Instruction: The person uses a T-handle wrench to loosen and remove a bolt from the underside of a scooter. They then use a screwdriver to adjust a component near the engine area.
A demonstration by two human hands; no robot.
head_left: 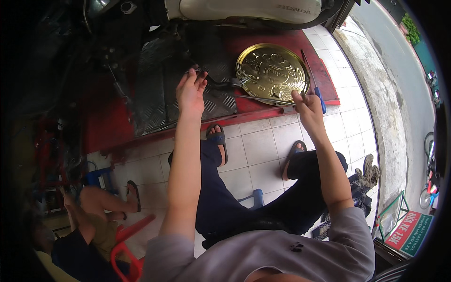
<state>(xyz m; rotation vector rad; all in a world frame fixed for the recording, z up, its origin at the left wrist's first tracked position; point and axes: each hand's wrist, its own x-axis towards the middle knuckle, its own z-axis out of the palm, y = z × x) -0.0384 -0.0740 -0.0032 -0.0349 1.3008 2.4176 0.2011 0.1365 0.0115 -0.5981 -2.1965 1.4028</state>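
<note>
My right hand point(309, 112) is closed around one end of a long thin metal rod-like tool point(268, 99), which points left across the near rim of a round golden tray point(286, 87). Its exact kind I cannot make out. My left hand point(191, 89) is raised near dark parts under the motorbike point(244, 10), fingers bent together at a small metallic piece point(196, 70) too small to name. Several small metal parts point(244, 79) lie at the tray's left side. A blue-handled screwdriver point(319, 96) rests along its right edge, close to my right hand.
Beneath the motorbike lies a red platform point(329, 84) with a dark tread plate point(155, 110). Below me is a small blue stool point(257, 198) on white tiles. Another person point(94, 221) sits at the lower left beside a red chair point(129, 254). A street runs along the right.
</note>
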